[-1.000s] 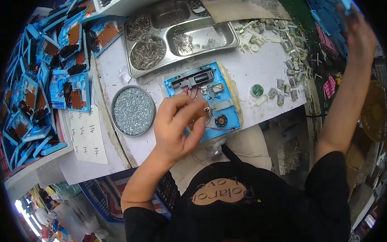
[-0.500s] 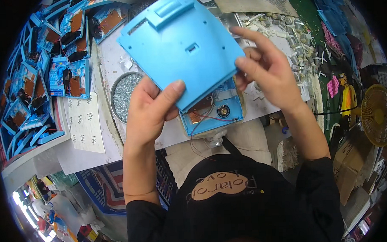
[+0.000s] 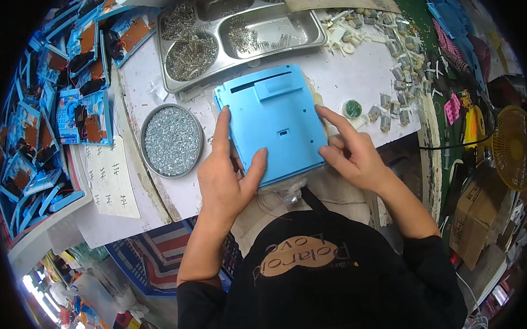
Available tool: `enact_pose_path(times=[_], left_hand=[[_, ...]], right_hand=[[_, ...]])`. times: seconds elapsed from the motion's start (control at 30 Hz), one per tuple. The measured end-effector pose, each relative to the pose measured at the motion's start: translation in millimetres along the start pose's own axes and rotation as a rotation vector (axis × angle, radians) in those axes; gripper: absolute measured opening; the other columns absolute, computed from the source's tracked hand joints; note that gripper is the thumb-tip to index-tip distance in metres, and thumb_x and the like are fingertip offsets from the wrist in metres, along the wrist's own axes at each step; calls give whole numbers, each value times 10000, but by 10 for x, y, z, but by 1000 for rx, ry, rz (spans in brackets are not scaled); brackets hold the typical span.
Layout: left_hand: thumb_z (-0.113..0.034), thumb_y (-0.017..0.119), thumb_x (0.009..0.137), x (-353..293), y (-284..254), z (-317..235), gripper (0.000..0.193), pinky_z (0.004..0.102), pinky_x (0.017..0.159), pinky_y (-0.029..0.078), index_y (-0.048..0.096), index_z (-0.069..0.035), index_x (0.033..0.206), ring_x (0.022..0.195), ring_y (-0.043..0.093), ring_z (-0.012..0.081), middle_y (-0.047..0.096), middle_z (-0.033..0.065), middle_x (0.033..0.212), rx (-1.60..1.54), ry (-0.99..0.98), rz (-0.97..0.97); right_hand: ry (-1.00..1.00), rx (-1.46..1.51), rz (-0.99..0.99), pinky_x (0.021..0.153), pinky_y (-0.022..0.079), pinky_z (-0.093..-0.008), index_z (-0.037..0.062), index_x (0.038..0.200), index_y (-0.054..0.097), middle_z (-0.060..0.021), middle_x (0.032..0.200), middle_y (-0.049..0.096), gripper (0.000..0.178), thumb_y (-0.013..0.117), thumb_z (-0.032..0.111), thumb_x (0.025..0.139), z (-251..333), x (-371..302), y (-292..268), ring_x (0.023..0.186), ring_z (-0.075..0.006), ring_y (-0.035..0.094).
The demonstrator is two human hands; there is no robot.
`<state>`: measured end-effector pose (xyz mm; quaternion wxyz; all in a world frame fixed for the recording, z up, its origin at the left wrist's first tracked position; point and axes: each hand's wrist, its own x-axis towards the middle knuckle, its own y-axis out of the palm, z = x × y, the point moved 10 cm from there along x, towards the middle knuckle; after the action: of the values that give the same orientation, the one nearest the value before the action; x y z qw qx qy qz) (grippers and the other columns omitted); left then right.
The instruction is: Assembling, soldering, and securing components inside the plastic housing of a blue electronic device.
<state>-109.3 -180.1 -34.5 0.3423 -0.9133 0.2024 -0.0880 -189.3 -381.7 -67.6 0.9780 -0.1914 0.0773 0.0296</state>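
A blue plastic casing cover (image 3: 263, 150) lies flat at the table's front edge, over the lower casing half, which it now hides. It has a long slot and a raised block at its far end, a small rectangular opening near the middle and several screw holes. My left hand (image 3: 224, 180) grips its left edge, thumb on top and index finger stretched along the side. On the right edge rests my right hand (image 3: 356, 160), with thumb and index finger at the rim. Both hands are closed about the cover's sides.
A round dish of small screws (image 3: 173, 141) stands left of the cover. Behind it is a metal tray (image 3: 251, 59) with springs. White plastic parts and small motors (image 3: 386, 102) lie to the right, near a green roll (image 3: 352, 108). Opened blue casings (image 3: 87, 115) pile up at far left.
Both hands have lowered the tilted cover toward me onto the lower casing half. The speaker and wires seen inside before are now covered, and the metal tray behind has come into view.
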Motion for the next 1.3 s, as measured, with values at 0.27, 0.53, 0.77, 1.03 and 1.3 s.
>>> enact_pose_path(times=[0.27, 0.53, 0.77, 1.03, 1.3], left_hand=[[-202, 785, 845, -218, -38, 3, 823, 277, 497, 432, 369, 97, 1490, 529, 533, 150, 532, 55, 649, 48, -14, -123], [-270, 767, 877, -222, 75, 258, 785, 309, 509, 471, 406, 90, 1474, 475, 536, 187, 536, 63, 586, 55, -91, -74], [-288, 784, 838, -200, -130, 1, 726, 423, 857, 510, 496, 1, 1437, 1032, 634, 295, 615, 253, 1184, 113, -5, -52], [-330, 712, 870, -134, 212, -273, 606, 599, 1159, 280, 571, -106, 1415, 1457, 362, 398, 441, 156, 1555, 338, 376, 163], [-274, 774, 797, -140, 206, -285, 665, 611, 1122, 343, 572, -75, 1399, 1431, 404, 401, 461, 181, 1531, 283, 434, 172]], right_hand=[[-10, -192, 170, 574, 451, -387, 77, 1575, 313, -120, 613, 544, 751, 680, 222, 936, 187, 129, -5, 545, -296, 573], [-15, -550, 164, 585, 490, -446, 188, 1583, 328, -165, 606, 603, 792, 712, 351, 911, 195, 171, 32, 564, -375, 622], [-11, -456, 121, 560, 472, -360, 202, 1540, 438, -107, 567, 588, 748, 760, 307, 873, 221, 166, -46, 517, -257, 607], [145, 160, 36, 539, 472, -260, 38, 1221, 673, -27, 681, 651, 343, 725, 184, 914, 42, 764, -409, 585, -78, 605], [303, 147, 288, 527, 500, -228, 45, 996, 542, 0, 666, 609, 159, 682, 57, 922, -78, 1040, -160, 598, -85, 632]])
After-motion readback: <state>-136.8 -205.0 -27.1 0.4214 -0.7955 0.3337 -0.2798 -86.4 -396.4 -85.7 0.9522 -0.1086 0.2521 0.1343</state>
